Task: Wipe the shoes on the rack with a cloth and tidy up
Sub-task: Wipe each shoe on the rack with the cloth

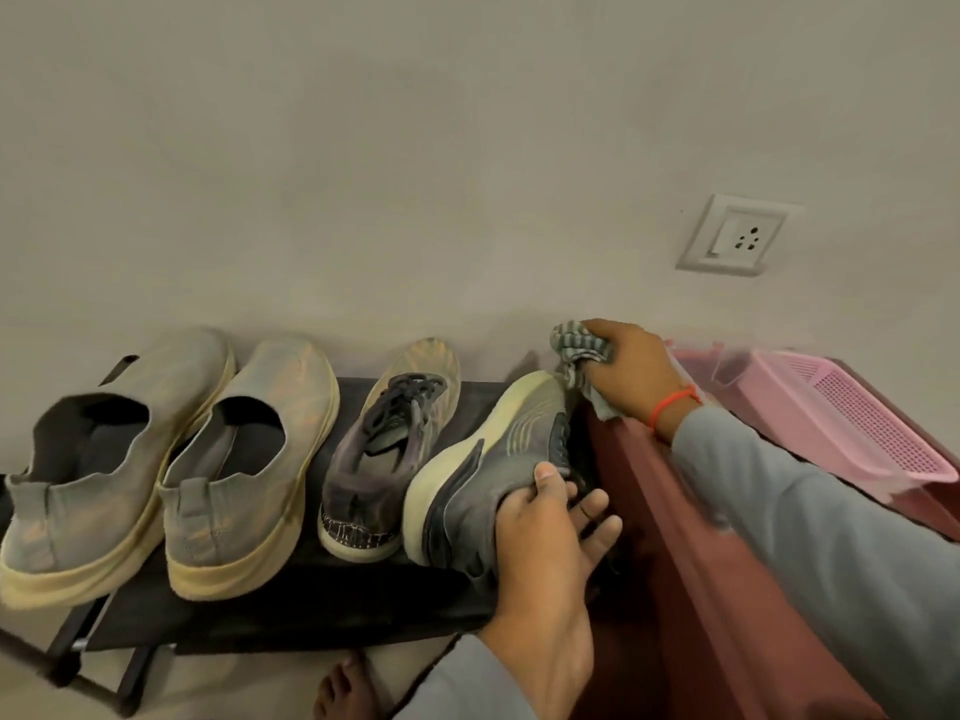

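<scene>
Grey sneaker's (pixel 498 459) collar hidden under left hand (pixel 545 532).

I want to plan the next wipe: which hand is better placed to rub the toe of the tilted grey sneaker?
The right hand: it already grips the striped grey cloth beside the tilted grey sneaker's toe. The left hand holds its heel.

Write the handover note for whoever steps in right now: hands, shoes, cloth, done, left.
Left hand grips the heel end of the tilted grey sneaker on the rack.
Right hand holds the striped cloth at that sneaker's toe.
Its laced mate and two slip-ons stand in a row to the left.
Done: cannot tell which shoes are wiped.
Left: finish this sneaker, set it flat, check the others, tidy.
</scene>
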